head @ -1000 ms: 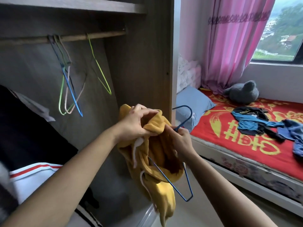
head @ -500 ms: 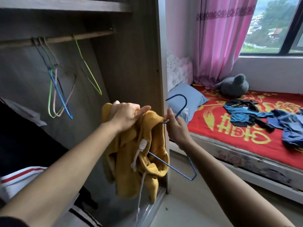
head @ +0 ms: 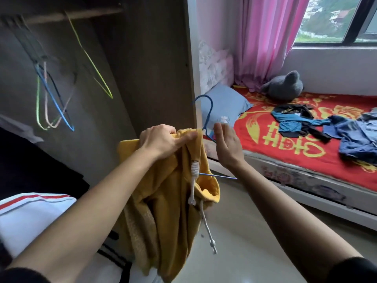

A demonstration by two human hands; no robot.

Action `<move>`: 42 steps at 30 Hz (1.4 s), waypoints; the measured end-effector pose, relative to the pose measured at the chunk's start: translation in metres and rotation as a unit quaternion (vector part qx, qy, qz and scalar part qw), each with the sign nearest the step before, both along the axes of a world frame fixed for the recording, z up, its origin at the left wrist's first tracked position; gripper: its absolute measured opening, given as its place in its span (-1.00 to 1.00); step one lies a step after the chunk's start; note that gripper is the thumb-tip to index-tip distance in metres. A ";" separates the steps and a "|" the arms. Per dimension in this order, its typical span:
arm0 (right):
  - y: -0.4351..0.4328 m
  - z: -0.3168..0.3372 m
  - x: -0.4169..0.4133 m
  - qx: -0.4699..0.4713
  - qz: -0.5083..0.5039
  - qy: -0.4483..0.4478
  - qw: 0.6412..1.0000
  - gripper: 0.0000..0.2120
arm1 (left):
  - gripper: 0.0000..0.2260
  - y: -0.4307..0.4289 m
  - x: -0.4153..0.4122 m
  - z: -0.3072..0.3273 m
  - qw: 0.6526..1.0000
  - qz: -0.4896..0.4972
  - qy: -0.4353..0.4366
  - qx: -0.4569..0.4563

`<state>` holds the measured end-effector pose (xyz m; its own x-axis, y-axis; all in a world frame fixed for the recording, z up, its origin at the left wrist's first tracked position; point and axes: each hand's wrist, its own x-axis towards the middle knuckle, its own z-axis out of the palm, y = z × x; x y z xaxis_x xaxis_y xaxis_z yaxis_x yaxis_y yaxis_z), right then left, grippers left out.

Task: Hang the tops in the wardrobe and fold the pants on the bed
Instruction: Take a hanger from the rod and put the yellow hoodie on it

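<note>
Wardrobe rail (head: 81, 16) waits up left. My right hand (head: 226, 148) has just released the blue hanger (head: 208, 111), fingers loose beside its hook. My left hand (head: 161, 142) grips the yellow hoodie (head: 163, 201) at the collar; nearly ready to hang, I'd judge.

"Where is the left hand (head: 163, 141) seen?"

"At the upper edge of the yellow top (head: 163, 201). The fingers are curled, and the cloth is gripped between them and the thumb."

"And the right hand (head: 226, 144)?"

"It is held up just to the right of the yellow top. The fingers are stretched out, a bit blurred, and nothing is gripped. The left arm (head: 91, 201) and right arm (head: 285, 211) are stretched forward, bare."
</note>
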<state>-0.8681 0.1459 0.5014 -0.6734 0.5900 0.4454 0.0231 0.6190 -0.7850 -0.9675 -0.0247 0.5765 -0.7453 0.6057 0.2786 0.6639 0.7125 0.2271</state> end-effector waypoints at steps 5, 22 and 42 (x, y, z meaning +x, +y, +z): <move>0.016 -0.058 0.014 -0.187 -0.292 -0.016 0.938 -0.26 | -0.32 -0.014 -0.014 -0.013 0.991 0.053 -0.110 0.053; 0.012 -0.079 0.007 -0.636 0.038 -0.222 0.738 -0.71 | -0.57 -0.009 -0.014 -0.019 0.985 0.012 0.072 0.158; 0.071 -0.023 0.016 -0.531 -0.067 -0.041 0.843 -0.75 | -0.65 -0.034 -0.050 -0.040 0.986 0.007 0.155 0.055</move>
